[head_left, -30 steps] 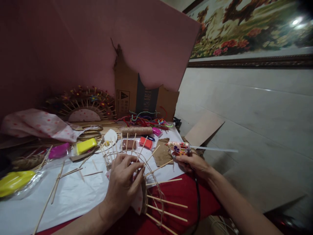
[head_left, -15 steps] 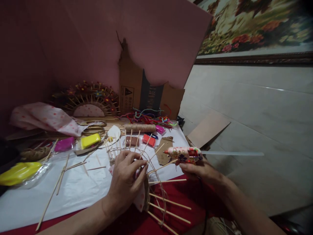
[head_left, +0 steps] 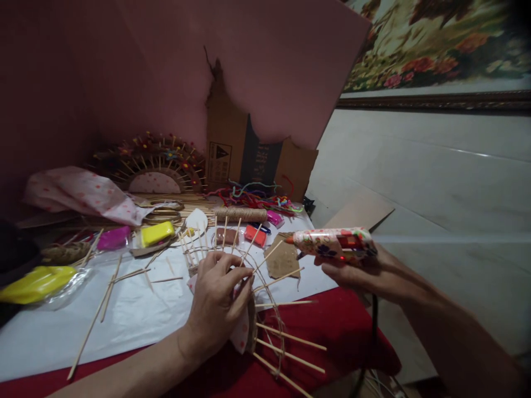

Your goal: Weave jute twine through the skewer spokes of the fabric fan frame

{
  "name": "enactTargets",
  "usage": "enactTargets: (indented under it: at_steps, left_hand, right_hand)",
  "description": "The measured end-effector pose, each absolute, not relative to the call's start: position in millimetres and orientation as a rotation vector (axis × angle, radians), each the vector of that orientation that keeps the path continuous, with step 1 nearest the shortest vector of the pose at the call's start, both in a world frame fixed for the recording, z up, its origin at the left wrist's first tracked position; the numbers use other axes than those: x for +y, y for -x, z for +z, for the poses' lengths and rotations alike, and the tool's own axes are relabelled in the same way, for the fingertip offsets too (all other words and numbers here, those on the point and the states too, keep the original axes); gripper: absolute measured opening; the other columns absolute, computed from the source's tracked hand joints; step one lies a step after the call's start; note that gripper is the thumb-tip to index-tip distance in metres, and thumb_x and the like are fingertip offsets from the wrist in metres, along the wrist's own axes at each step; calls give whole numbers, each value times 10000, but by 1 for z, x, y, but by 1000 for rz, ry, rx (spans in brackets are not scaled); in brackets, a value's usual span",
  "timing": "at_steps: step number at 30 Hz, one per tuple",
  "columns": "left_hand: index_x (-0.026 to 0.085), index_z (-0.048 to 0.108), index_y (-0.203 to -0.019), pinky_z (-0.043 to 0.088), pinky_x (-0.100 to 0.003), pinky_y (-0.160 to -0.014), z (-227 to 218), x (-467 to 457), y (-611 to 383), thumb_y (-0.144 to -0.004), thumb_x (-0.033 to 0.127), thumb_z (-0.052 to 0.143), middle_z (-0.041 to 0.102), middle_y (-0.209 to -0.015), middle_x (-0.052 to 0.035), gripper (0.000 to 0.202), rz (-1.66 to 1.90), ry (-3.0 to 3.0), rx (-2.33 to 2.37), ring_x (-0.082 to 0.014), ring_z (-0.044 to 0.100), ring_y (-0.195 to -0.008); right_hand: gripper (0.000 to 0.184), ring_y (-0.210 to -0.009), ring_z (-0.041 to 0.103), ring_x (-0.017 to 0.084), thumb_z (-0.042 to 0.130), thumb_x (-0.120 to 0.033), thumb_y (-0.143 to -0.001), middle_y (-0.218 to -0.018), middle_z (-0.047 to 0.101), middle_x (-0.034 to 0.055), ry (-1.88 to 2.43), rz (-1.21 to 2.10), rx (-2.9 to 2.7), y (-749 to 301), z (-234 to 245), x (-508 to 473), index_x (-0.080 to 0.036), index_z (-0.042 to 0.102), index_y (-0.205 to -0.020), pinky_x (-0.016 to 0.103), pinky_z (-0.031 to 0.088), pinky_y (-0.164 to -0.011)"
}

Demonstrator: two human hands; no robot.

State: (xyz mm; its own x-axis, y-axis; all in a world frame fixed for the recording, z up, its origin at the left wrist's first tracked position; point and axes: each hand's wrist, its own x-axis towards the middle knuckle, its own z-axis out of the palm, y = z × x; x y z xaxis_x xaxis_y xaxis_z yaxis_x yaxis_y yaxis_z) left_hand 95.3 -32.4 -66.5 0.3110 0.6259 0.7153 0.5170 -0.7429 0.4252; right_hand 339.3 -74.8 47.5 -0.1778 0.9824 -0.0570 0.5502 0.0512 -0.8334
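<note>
My left hand [head_left: 219, 298] rests over a half-round craft with a cardboard rim [head_left: 252, 326], its thumb and fingertips pinched where thin wooden sticks [head_left: 292, 336] meet brown twine [head_left: 282, 318]. The sticks radiate outward like a fan, and the twine runs across them in loose arcs. Part of the dotted pink-and-white face [head_left: 241, 334] shows under the palm. To the right, my right hand [head_left: 357, 273] grips a patterned hot glue gun [head_left: 319, 242], a small red light lit on it. Its orange nozzle points left, near the tip of one stick.
A finished-looking flowered stick fan [head_left: 153, 182] stands at the back beside torn cardboard [head_left: 226, 138]. Pipe cleaners [head_left: 253, 193], a twine roll [head_left: 240, 214], clay packets [head_left: 157, 234], a cardboard scrap [head_left: 282, 260] and loose sticks [head_left: 93, 326] lie on white paper. The red cloth [head_left: 352, 320] edges the table.
My right hand has moved right and slightly up with the glue gun, away from the craft. The left hand keeps its pinch; the view has shifted slightly.
</note>
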Motion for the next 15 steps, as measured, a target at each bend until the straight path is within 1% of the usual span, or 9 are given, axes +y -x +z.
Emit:
enactTargets:
  at_steps: [2, 3, 5, 6, 7, 8, 10, 13, 15]
  left_hand:
    - [211, 647, -853, 354, -390, -726, -66, -33, -96, -800, 151, 557, 598, -830, -42, 122, 1422, -2449, 1112, -209, 451, -831]
    - [214, 650, -852, 353, -390, -723, -66, -33, -96, -800, 155, 556, 598, -825, -43, 122, 1422, -2451, 1132, -211, 451, -828]
    - [218, 654, -852, 350, -390, -719, -64, -33, -97, -802, 158, 552, 599, -817, -44, 128, 1415, -2456, 1172, -214, 450, -823]
    - [221, 656, -853, 348, -390, -717, -63, -34, -97, -803, 160, 551, 599, -815, -44, 131, 1406, -2463, 1189, -215, 450, -821]
    - [224, 657, -855, 346, -390, -715, -62, -34, -97, -802, 162, 552, 600, -813, -44, 133, 1399, -2470, 1207, -217, 450, -820]
    - [227, 659, -856, 344, -389, -713, -61, -35, -97, -800, 165, 554, 600, -810, -44, 134, 1394, -2477, 1224, -219, 450, -819]
    - [233, 664, -853, 337, -388, -708, -60, -36, -97, -797, 173, 558, 602, -807, -44, 133, 1384, -2494, 1259, -222, 451, -814]
    - [240, 672, -844, 325, -390, -705, -58, -37, -97, -800, 187, 557, 606, -804, -46, 134, 1369, -2527, 1312, -228, 453, -810]
    - [247, 678, -829, 315, -395, -708, -56, -39, -97, -803, 201, 555, 611, -796, -45, 134, 1348, -2563, 1346, -233, 456, -812]
  right_hand:
    - [305, -448, 439, 85, 622, -383, -772, -538, 515, -24, 1559, 1006, -1825, -327, 52, -88, -172, 634, -993, 177, 352, -387]
    - [319, -499, 497, 104, 605, -392, -788, -593, 566, -9, 1574, 984, -1840, -321, 52, -93, -184, 627, -1030, 188, 413, -435]
    - [307, -687, 600, 158, 578, -397, -810, -780, 656, 20, 1567, 919, -1898, -308, 48, -100, -227, 621, -1063, 244, 515, -632]
    - [283, -790, 616, 179, 555, -396, -827, -869, 670, 24, 1561, 869, -1939, -302, 45, -101, -247, 624, -1056, 273, 515, -748]
    - [251, -838, 619, 188, 533, -397, -839, -901, 676, 19, 1552, 801, -1984, -297, 43, -102, -260, 637, -1022, 286, 500, -815]
    - [223, -842, 622, 189, 513, -392, -851, -892, 682, 12, 1560, 750, -2037, -293, 42, -102, -265, 649, -974, 285, 492, -839]
    - [208, -790, 624, 178, 484, -368, -866, -843, 688, -2, 1579, 659, -2131, -287, 41, -101, -259, 657, -905, 275, 495, -825]
    - [215, -749, 613, 162, 451, -334, -883, -849, 684, -7, 1616, 579, -2215, -281, 40, -101, -248, 647, -901, 269, 506, -770]
    - [223, -713, 604, 160, 442, -327, -885, -813, 678, -3, 1627, 554, -2224, -280, 38, -102, -243, 648, -874, 267, 509, -727]
